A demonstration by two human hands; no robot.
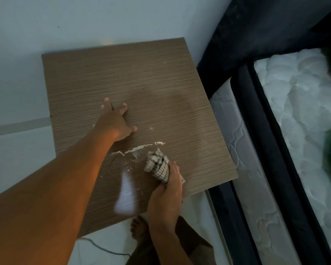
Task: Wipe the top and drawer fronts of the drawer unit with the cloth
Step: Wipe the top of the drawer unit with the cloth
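I look straight down on the brown wood-grain top of the drawer unit point(141, 79); the drawer fronts are hidden from this angle. My right hand point(165, 196) grips a bunched checked cloth point(158, 165) and presses it on the top near the front right corner. A thin line of pale dust point(139, 149) lies just beyond the cloth, with specks to its left. My left hand point(116, 121) rests flat on the middle of the top, fingers spread, holding nothing.
A bed with a dark frame point(256, 131) and a white quilted mattress point(304, 104) stands tight against the unit's right side. A pale wall point(84, 20) runs behind. My bare foot point(139, 228) and a thin cable point(103, 249) are on the white floor below.
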